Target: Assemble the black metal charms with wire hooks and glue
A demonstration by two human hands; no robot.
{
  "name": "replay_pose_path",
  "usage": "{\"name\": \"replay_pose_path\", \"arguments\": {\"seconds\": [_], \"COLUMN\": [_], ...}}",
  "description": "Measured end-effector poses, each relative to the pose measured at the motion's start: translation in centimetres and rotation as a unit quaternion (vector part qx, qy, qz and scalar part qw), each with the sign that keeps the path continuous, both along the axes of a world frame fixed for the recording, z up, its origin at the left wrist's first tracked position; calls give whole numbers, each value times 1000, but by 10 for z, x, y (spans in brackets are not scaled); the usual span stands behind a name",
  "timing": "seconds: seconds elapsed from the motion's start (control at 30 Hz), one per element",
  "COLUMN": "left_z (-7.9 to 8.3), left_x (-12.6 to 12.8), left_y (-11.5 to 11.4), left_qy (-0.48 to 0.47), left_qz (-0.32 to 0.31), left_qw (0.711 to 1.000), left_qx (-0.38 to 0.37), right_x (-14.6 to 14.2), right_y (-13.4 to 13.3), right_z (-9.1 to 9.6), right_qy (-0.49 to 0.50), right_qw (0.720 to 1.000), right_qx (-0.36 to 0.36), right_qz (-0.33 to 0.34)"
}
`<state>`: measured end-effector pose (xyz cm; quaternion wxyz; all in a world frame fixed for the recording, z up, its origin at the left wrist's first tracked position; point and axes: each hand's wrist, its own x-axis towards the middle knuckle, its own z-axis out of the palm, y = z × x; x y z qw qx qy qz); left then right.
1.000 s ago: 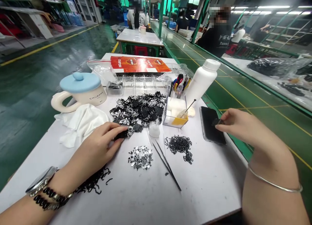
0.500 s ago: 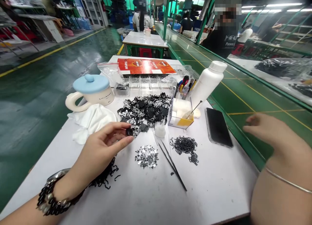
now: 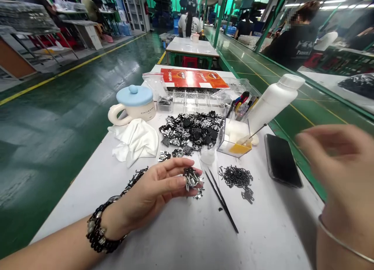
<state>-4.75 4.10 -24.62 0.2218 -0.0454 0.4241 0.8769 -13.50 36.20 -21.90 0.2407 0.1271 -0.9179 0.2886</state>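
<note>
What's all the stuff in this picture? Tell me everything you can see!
mug with lid: one, cream with blue lid, left side of table
cloth: one, white, crumpled beside the mug
printed card: one, orange, far end of table
compartment tray: one, clear, in front of the card
heap of pieces: many, black and silver, middle of table
curly strips: many, black, right of the tweezers
tweezers: one pair, black, on the table
tall bottle: one, white, right of the heap
phone: one, black, right side of table
table: one, white, under everything
co-worker: one, black shirt, back right
left hand: one, holding a clump of pieces, black and silver, in its fingers
right hand: one, blurred, raised right of the phone
</note>
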Motion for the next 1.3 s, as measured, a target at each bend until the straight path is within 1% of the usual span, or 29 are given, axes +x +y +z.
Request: {"name": "replay_pose_path", "arguments": {"seconds": [0.03,0.07,0.1,0.17,0.2,0.23,0.27,0.3,0.33,0.4,0.43,0.47,0.5,0.53,0.6,0.67,0.73,0.8,0.83,0.87,0.9,0.97,1.0,1.03,1.07,1.1,1.17,1.23,1.3], "left_z": [-1,-2,-3,-4,-4,-4,-3,-3,-3,-3,-3,-3,-3,-4,-5,-6,-7,-9,-9,-10,-10,-10,-10,-10,-9,-9,-9,-9,-10], "left_x": [1,2,2,3,3,3,3,2,2,0,0,0,0,1,2,3,5,6,6,7,7,7,8,8,8,8,7,7,7], "left_y": [0,1,2,2,2,2,2,2,1,1,1,2,2,3,5,6,8,9,10,10,11,12,12,13,13,13,12,12,12], "left_qy": [-2,-4,-4,1,5,10,14,15,14,7,1,-6,-12,-18,-27,-37,-43,-51,-55,-60,-65,-72,-74,-77,-78,-79,-80,-78,-77], "left_qz": [-3,-6,-7,-5,-1,5,12,21,27,36,37,36,34,30,16,5,-3,-6,-9,-9,-8,-8,-9,-9,-9,-10,-13,-20,-25], "left_qw": [1000,1000,1000,1000,1000,1000,1000,1000,999,999,999,999,999,999,999,998,998,998,998,998,998,997,997,997,997,997,996,996,996], "left_qx": [4,5,4,2,-1,-6,-12,-18,-24,-31,-34,-35,-35,-36,-37,-41,-40,-34,-30,-26,-23,-20,-19,-20,-20,-23,-29,-37,-39], "right_x": [6,12,17,27,31,35,37,37,36,31,27,22,18,14,9,8,9,11,12,13,14,16,17,18,20,22,29,38,47], "right_y": [-21,-41,-59,-85,-93,-99,-101,-102,-102,-100,-100,-101,-103,-106,-113,-118,-118,-113,-110,-107,-104,-100,-99,-98,-99,-99,-100,-101,-101], "right_z": [-1,-4,-7,-16,-21,-25,-28,-30,-31,-32,-32,-33,-35,-37,-42,-46,-46,-41,-38,-34,-30,-22,-18,-15,-13,-11,-9,-10,-12], "right_qy": [16,25,12,-56,-80,-98,-108,-113,-117,-126,-140,-159,-180,-198,-221,-227,-233,-238,-245,-263,-289,-330,-337,-332,-319,-307,-297,-281,-258], "right_qw": [998,979,950,913,899,893,894,905,925,965,975,979,978,975,970,968,960,949,939,921,895,831,804,790,792,801,821,832,838], "right_qx": [19,65,101,170,189,196,199,190,167,95,58,27,8,2,-8,-40,-94,-155,-191,-238,-294,-412,-459,-489,-497,-493,-465,-449,-435], "right_qz": [53,194,296,366,387,393,386,362,320,210,161,126,105,97,95,104,121,138,149,161,171,175,169,162,155,149,146,166,206]}}
